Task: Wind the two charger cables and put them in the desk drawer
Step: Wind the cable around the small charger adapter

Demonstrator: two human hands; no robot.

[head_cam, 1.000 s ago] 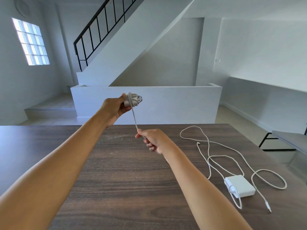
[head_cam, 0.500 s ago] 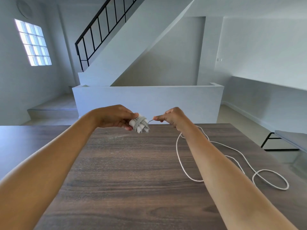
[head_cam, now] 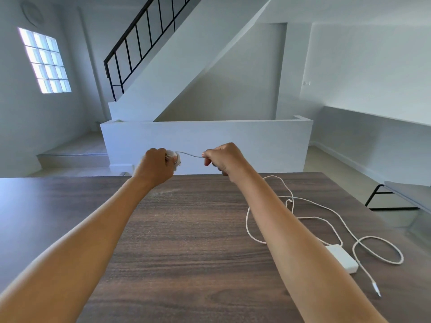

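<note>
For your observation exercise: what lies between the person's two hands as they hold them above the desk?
In the head view, a short stretch of thin cable runs from the wound bundle in the left hand to the pinching right hand; nothing else lies between.

The left and middle of the desk (head_cam: 186, 241) lie bare, so a hand can pass there freely. On the right side a loose white cable (head_cam: 345, 231) sprawls in loops around a white charger block (head_cam: 342, 258), partly under the right forearm.
</note>
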